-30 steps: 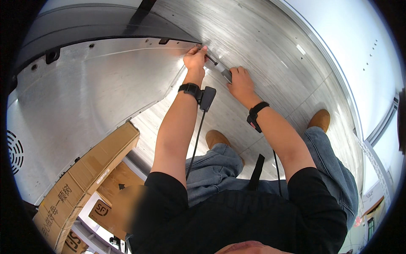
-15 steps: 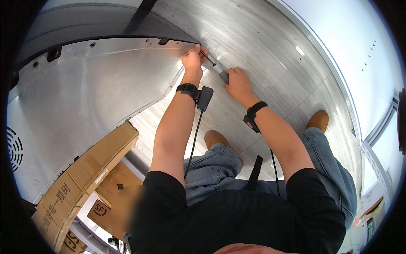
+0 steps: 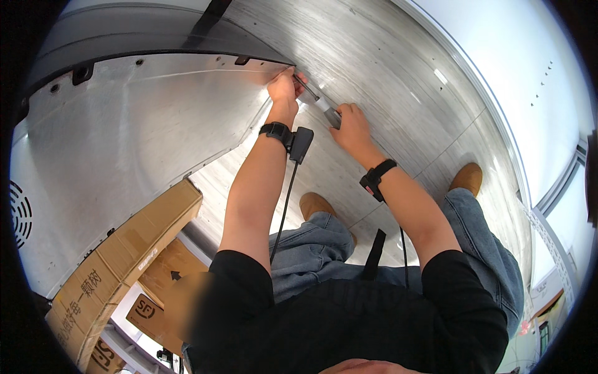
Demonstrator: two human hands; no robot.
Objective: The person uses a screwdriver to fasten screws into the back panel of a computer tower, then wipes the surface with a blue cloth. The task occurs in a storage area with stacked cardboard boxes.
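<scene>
A screwdriver (image 3: 328, 111) with a grey and white handle and a thin dark shaft slants up and left to the far corner of a bare metal panel (image 3: 156, 124). My right hand (image 3: 354, 129) is closed round the rear of its handle. At that corner my left hand (image 3: 284, 86) has its fingers bent together beside the shaft's tip. What those fingers pinch is hidden, and so is the tip's contact point. Black straps with small devices sit on both wrists.
Long cardboard boxes (image 3: 134, 240) lie at the lower left against the panel. A dark glossy surface (image 3: 143, 28) runs behind the panel's black edge. Grey wood-look floor (image 3: 398, 81) lies under my feet, with a white cabinet-like surface (image 3: 498, 62) at right.
My right hand has shifted slightly down and its fingers sit differently on the screwdriver handle. The handle has moved a little toward me. My left hand stays at the corner.
</scene>
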